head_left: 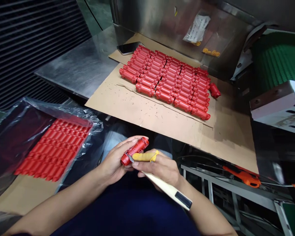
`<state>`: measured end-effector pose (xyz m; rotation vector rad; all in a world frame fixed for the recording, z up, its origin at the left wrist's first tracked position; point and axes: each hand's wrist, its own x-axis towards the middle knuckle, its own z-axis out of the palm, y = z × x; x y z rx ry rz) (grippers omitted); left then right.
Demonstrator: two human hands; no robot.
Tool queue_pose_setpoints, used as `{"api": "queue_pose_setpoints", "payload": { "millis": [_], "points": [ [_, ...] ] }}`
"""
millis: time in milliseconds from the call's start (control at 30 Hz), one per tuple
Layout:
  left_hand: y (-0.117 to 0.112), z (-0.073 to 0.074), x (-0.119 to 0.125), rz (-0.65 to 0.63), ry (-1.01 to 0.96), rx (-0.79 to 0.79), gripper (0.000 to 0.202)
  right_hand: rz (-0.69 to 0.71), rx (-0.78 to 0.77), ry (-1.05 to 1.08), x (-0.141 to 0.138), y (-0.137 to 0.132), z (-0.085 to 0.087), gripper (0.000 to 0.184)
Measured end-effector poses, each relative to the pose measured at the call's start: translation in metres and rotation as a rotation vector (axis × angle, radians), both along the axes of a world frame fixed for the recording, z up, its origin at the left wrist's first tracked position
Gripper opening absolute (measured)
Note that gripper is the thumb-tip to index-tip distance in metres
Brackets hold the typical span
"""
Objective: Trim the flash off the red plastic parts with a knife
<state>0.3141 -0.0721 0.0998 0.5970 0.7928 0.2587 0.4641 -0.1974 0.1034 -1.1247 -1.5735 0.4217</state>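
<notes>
My left hand [114,160] is wrapped round a red slotted plastic cylinder [135,148], holding it tilted above my lap. In my right hand [163,168] is a utility knife with a cream handle [166,186], its blade tip [131,158] at the lower end of the cylinder. A yellow finger cot [145,156] covers the right index finger. Ahead, several rows of like red cylinders [168,78] lie packed together on cardboard [120,106]. One red piece [214,90] rests apart at their right end.
At the left, a plastic-lined box [88,141] holds more rows of red cylinders [56,147]. A phone [129,48] lies at the back of the metal table [73,62]. Orange-handled tool [245,177] sits low right, below a white box [280,108]. Small bags [196,29] hang on the metal wall.
</notes>
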Motion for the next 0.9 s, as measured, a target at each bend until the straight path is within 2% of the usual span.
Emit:
{"api": "queue_pose_setpoints", "payload": {
  "millis": [367,667,900],
  "points": [
    [-0.0008,-0.0008,0.0000,-0.027,-0.006,-0.002,0.046,0.001,-0.005,0.036,-0.0032,-0.0017,-0.0019,0.072],
    [-0.0015,-0.0016,-0.0023,-0.049,0.003,-0.054,0.049,-0.036,0.065,0.046,-0.0059,0.0002,-0.0017,0.059],
    [-0.0011,-0.0017,-0.0026,-0.047,-0.004,-0.048,0.052,-0.011,0.031,0.047,-0.0032,0.0001,0.0046,0.050]
  ]
}}
